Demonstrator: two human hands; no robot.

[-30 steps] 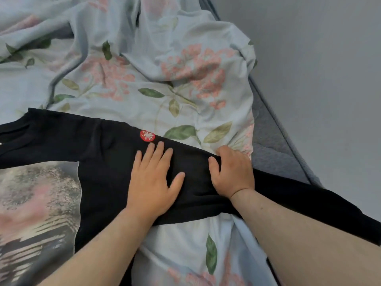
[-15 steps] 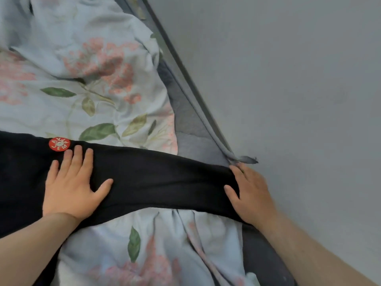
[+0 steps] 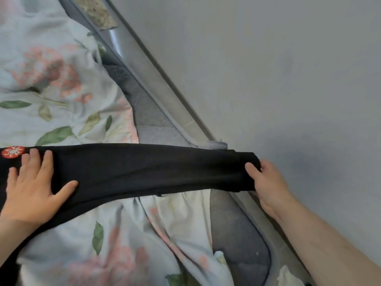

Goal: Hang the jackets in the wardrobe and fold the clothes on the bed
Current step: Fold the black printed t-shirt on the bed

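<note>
Item: sleeve, black, stretched flat across duvet, its end past the duvet's edge. Left hand: fingers spread, pressing it. Right hand: pinching the end. Step: smoothing before folding. Next, probably: fold sleeve inward, keeping it taut.

Person's left hand bare, short rounded fingers, left forearm bare up to the frame's edge, right hand bare, right forearm uncovered along its whole visible length
</note>
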